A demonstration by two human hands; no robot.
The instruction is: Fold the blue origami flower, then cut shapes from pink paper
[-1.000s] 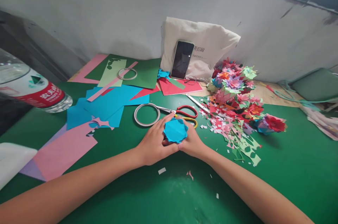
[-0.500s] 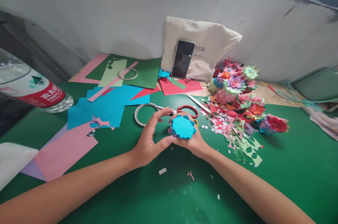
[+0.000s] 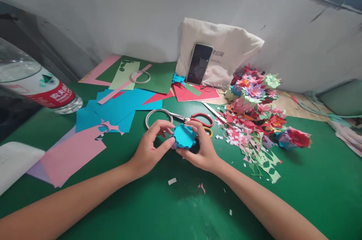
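A round blue paper piece [image 3: 184,136] with a scalloped, pointed edge is held between both hands over the green table; a little pink-purple paper shows beneath it. My left hand [image 3: 152,143] pinches its left side with thumb and fingers. On the right side, my right hand [image 3: 202,147] grips it the same way. Just behind the hands lie red-handled scissors [image 3: 201,118] and a roll of tape [image 3: 147,119]. A yellow handle [image 3: 208,131] shows partly behind my right hand.
Blue sheets [image 3: 113,110] and pink paper [image 3: 76,157] lie left, near a large water bottle [image 3: 42,81]. A phone [image 3: 199,64] leans on a cloth bag [image 3: 226,40]. Paper flowers [image 3: 254,89], scraps [image 3: 240,134] and a knife-like blade [image 3: 214,111] are at right.
The blue paper piece has moved left and slightly down. My left hand has closed onto its side, and my right hand has shifted from beneath to its right edge.
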